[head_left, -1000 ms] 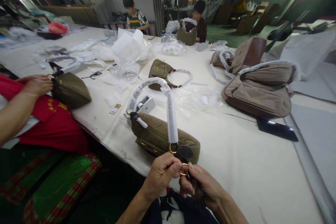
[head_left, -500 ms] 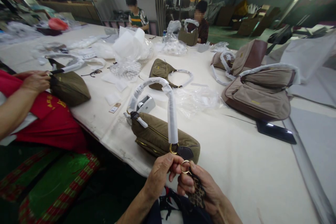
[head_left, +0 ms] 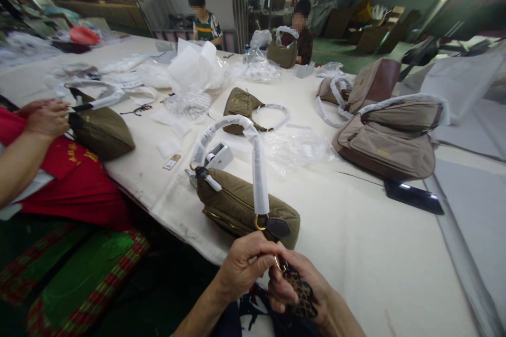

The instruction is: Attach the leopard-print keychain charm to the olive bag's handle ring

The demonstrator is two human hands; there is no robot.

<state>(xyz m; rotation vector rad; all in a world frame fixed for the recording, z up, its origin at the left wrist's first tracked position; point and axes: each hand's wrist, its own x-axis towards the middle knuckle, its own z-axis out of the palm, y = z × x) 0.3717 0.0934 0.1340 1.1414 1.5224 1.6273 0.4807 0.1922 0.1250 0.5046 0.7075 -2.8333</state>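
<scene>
At the left edge of the counter [head_left: 356, 263], a co-worker's hand [head_left: 46, 117] rested closed against the end of an olive handbag [head_left: 101, 134], above a red garment [head_left: 75, 184]. Farther in, a small paper tag [head_left: 173, 162] lay flat on the cloth. Near it to the right stood a white handheld device [head_left: 220, 156], too unclear to tell what kind.

Near the middle of the near edge, an olive shoulder bag [head_left: 237, 202] lay on its side. Its foam-wrapped strap [head_left: 259, 168] arched upright over it and joined a dark leather tab [head_left: 279, 227] at the bag's near end. Just below that tab, over the near edge, the person's left hand [head_left: 243, 266] was closed, thumb and fingertips pinching a gold ring [head_left: 276, 261]. The right hand [head_left: 316, 300] touched the left and was curled shut around a leopard-print piece [head_left: 301, 290] that met the ring.

Beyond the shoulder bag sat a second olive bag [head_left: 240, 105], with crumpled clear plastic [head_left: 298, 150] to its right. Toward the right edge, taupe bags [head_left: 385, 145] were piled together, and a black phone [head_left: 413, 196] lay flat just in front of them. Two people sat at the far edge.
</scene>
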